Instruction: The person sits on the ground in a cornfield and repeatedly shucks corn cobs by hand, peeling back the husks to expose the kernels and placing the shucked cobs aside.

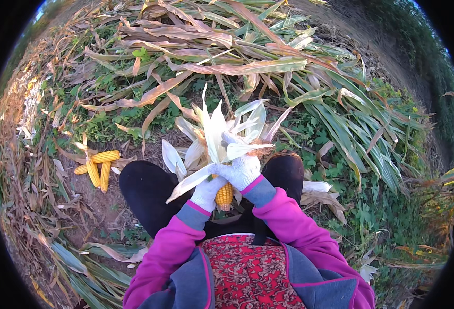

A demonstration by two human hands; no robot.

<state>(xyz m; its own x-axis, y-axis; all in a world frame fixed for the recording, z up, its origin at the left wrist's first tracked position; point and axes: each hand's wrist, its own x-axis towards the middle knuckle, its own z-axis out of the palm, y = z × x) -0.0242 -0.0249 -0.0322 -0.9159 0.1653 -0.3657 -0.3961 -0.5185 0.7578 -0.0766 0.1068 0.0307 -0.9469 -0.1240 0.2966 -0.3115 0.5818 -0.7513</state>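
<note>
Both hands wear pale knitted gloves and meet between the bent knees. My left hand (207, 192) grips an ear of corn (223, 196) from its left side; the yellow kernels of its lower end point toward my lap. My right hand (244, 168) is closed around the ear's upper part and the base of its husk. Pale husk leaves (216, 135) are peeled back and fan outward beyond the hands, with brown silk among them. One long husk leaf (190, 184) hangs to the left across my left hand. The gloves and husk hide the ear's middle.
Several husked corn cobs (105, 156) lie in a small pile on the ground left of my knee. Cut corn stalks with dry leaves (230, 69) lie across the far side and right. Loose husks (325, 193) rest by the right knee, and more stalks (84, 270) lie lower left.
</note>
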